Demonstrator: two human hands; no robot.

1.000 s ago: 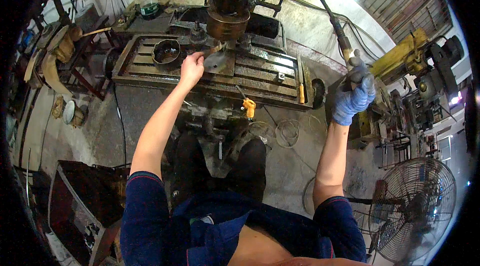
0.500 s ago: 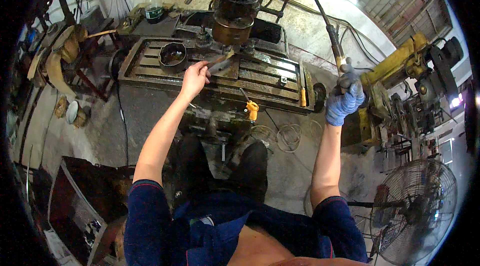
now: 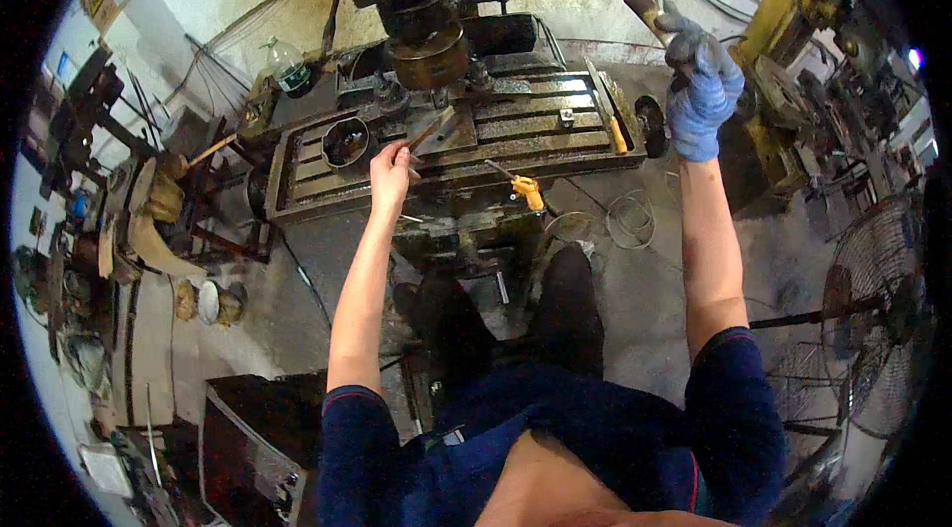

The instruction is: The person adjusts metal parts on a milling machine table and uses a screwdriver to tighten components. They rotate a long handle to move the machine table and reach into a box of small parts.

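Observation:
My bare left hand is closed round the handle of a thin brush. The brush's pale tip lies over the slotted machine table, just in front of the round spindle head. Left of that hand, a round dark pan sits on the table with dark, wet-looking contents. My right hand, in a blue-grey glove, is raised beyond the table's right end. Its fingers wrap the end of a long lever slanting down from the machine.
A yellow-handled tool juts out at the table's front edge. On the table's right part lie a small metal block and an orange-handled tool. A caged fan stands at right, an open dark box at lower left.
The whole view has shifted, so the fan sits nearer the right rim and more wall shows at left. Both hands keep their holds on the brush and the lever.

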